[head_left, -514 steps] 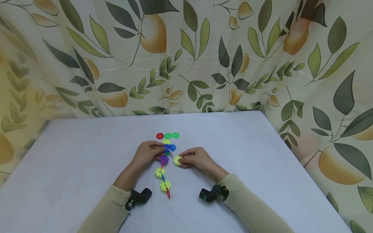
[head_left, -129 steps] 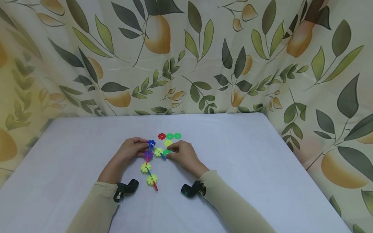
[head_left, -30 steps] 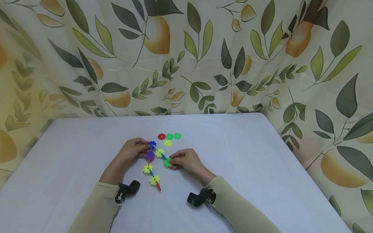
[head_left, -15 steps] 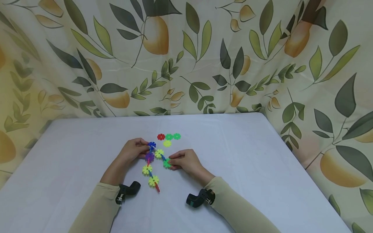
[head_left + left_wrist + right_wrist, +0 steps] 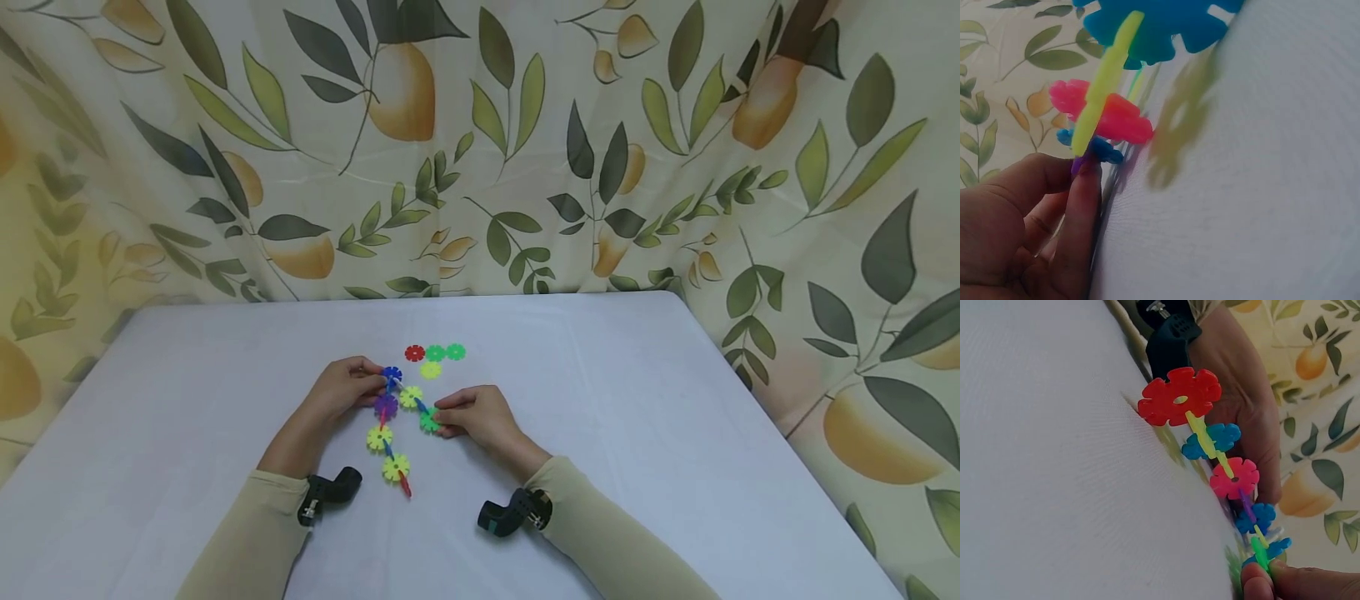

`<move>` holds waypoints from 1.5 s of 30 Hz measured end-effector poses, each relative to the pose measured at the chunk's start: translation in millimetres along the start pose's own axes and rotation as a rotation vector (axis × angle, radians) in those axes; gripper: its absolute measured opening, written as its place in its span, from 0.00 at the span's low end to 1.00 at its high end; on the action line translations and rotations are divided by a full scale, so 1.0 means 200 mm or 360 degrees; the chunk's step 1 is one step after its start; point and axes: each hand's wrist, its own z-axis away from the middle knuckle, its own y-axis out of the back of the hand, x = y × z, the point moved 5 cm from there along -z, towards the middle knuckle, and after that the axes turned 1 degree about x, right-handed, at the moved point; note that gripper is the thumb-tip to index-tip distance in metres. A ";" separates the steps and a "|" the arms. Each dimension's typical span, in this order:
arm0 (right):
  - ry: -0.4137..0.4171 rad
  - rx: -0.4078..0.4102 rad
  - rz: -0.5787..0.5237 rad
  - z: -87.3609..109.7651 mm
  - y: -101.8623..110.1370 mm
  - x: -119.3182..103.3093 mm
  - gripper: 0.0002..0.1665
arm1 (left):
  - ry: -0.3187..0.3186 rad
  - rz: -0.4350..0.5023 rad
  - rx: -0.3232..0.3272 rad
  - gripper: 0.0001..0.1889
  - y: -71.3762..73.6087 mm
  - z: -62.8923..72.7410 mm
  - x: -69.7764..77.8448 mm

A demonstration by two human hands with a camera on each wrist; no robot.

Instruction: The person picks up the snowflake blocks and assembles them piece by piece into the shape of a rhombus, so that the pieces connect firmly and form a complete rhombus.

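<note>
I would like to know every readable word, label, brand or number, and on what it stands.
None can be read. The plastic discs, white table and leaf-patterned backdrop show no visible lettering.
Any marks on the black wrist cameras are too small to read.

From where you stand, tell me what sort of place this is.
Likely an indoor craft or play spot, though I can't be sure: a white table, loose discs on it, and a fruit-print curtain behind.

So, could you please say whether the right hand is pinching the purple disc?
No, the right hand pinches a green disc, while the purple disc is by the left hand.
</note>
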 end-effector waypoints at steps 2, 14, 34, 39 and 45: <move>0.0009 -0.0006 -0.0014 0.00 0.00 0.00 0.11 | 0.0007 -0.0007 0.0005 0.11 0.00 0.00 -0.01; 0.0070 -0.0007 -0.0039 -0.01 0.01 -0.01 0.11 | 0.0097 0.0086 0.0001 0.15 0.03 -0.01 -0.01; 0.0092 -0.0022 0.0067 -0.03 0.01 -0.03 0.12 | 0.0047 0.0176 -0.0002 0.16 0.04 0.01 0.00; 0.0092 -0.0068 0.0083 -0.03 0.02 -0.03 0.13 | 0.0060 0.0172 0.0004 0.16 0.04 0.01 -0.01; 0.0079 -0.0116 0.0109 -0.03 0.03 -0.03 0.15 | 0.0062 0.0173 0.0001 0.16 0.04 0.01 -0.01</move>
